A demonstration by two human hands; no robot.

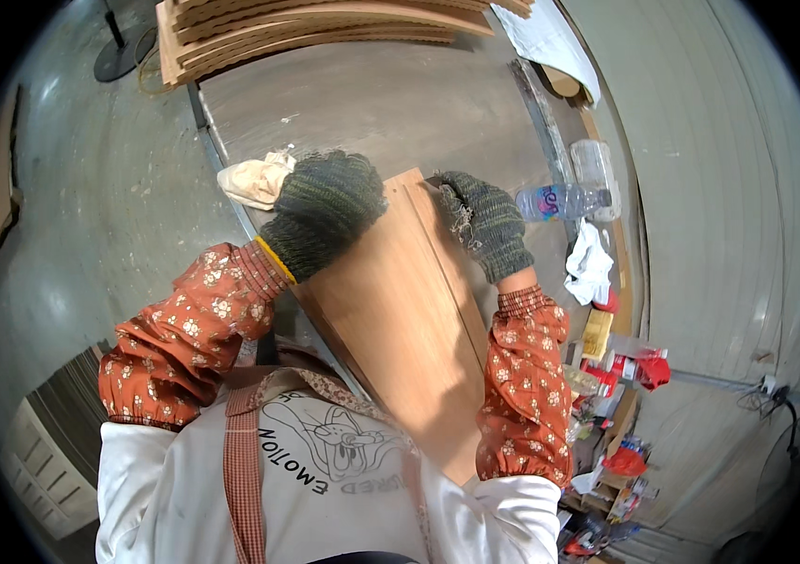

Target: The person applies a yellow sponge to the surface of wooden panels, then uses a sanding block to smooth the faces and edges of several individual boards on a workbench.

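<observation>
A long light-brown wooden board (400, 310) lies lengthwise in front of me, with a narrow strip running along its right side. My left hand (329, 207), in a dark green knit glove, is closed at the board's far left corner; its fingertips are partly hidden. Beside that glove is a crumpled cream cloth (257, 180). My right hand (484, 221), gloved alike and with loose pale threads on it, curls its fingers at the board's far right edge. Both forearms wear orange flowered sleeves.
Curved wooden pieces (315, 33) are stacked at the far end of the grey table (372, 94). Along the right edge are a water bottle (561, 202), a white cloth (590, 263) and a yellow block (597, 335). A white slatted crate (47, 461) stands lower left.
</observation>
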